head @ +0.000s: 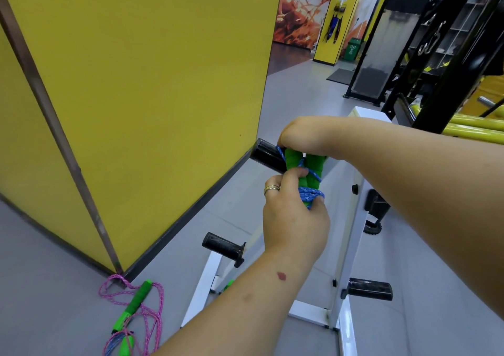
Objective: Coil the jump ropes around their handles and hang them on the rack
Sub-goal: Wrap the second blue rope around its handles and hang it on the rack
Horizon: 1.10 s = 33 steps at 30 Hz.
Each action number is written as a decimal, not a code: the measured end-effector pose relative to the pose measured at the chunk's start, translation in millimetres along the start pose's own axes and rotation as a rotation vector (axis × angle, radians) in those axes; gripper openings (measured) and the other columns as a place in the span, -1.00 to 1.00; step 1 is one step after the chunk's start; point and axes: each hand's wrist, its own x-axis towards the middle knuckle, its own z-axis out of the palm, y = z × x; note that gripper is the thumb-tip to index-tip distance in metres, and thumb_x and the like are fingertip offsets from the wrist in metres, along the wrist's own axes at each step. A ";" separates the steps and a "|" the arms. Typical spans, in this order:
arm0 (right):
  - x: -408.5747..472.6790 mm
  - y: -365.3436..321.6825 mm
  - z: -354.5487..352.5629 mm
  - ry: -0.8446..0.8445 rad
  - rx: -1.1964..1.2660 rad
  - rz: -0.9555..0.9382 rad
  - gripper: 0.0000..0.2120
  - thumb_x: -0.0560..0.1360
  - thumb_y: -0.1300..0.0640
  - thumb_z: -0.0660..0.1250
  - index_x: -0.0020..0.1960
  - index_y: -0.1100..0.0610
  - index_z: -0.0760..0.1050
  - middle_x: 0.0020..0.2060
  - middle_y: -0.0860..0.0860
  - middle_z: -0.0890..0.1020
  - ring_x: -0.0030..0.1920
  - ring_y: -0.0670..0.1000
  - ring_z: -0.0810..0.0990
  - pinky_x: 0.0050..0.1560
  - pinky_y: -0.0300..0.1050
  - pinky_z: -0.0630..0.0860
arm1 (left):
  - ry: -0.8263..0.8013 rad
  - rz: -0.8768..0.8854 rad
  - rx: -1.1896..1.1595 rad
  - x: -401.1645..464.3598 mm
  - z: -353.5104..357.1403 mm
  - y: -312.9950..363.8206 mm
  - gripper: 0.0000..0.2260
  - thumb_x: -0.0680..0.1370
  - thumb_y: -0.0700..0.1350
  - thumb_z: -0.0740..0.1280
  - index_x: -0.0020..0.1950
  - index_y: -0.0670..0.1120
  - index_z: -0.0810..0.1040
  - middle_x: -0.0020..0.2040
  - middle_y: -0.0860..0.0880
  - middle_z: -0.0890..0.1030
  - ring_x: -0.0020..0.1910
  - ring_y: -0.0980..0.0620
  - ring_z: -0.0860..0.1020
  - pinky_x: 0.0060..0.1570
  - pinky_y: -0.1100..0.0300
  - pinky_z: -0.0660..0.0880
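At 1 o'clock from centre, the left hand (296, 216) and right hand (302, 137) both grasp 2 green foam handles wound in blue rope (308, 178), touching the white rack's black peg (268, 157). A pink rope (136, 309) lies at 7 o'clock.

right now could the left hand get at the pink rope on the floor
Probably not yet: the left hand grips the blue rope coiled on the green handles. The pink rope lies uncovered, far below.

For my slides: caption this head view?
Both hands hold a blue-roped jump rope at the rack's top peg.
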 end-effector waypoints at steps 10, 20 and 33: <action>-0.6 -4.1 1.1 -0.004 -0.100 -0.075 -0.87 0.55 0.30 0.21 0.00 0.25 0.53 -0.05 0.16 0.61 -0.15 0.09 0.46 -0.12 -0.08 0.47 | -0.096 -0.160 -0.112 10.5 -6.2 39.6 -0.65 0.42 -0.03 0.32 0.18 0.23 0.49 0.25 0.21 0.19 0.11 -0.25 0.57 0.06 -0.18 0.61; -3.6 -2.4 -4.9 -0.027 0.537 0.124 -0.70 0.55 0.17 0.10 0.00 0.39 0.48 -0.02 0.38 0.52 -0.16 0.27 0.51 0.06 0.06 0.49 | -0.143 0.040 -0.310 -3.1 -0.5 33.2 -0.30 0.39 -0.01 0.61 0.42 0.26 0.36 0.40 0.18 0.25 0.15 0.37 0.51 0.20 0.26 0.55; -9.4 -6.9 -9.1 -0.038 0.665 0.152 -0.63 0.64 0.23 0.07 0.36 0.34 0.45 0.34 0.30 0.45 0.15 0.25 0.46 0.19 0.07 0.42 | -0.067 0.028 -0.355 3.5 2.2 20.7 -0.24 0.38 -0.02 0.62 0.50 0.24 0.37 0.39 0.17 0.41 0.30 0.25 0.51 0.28 0.17 0.54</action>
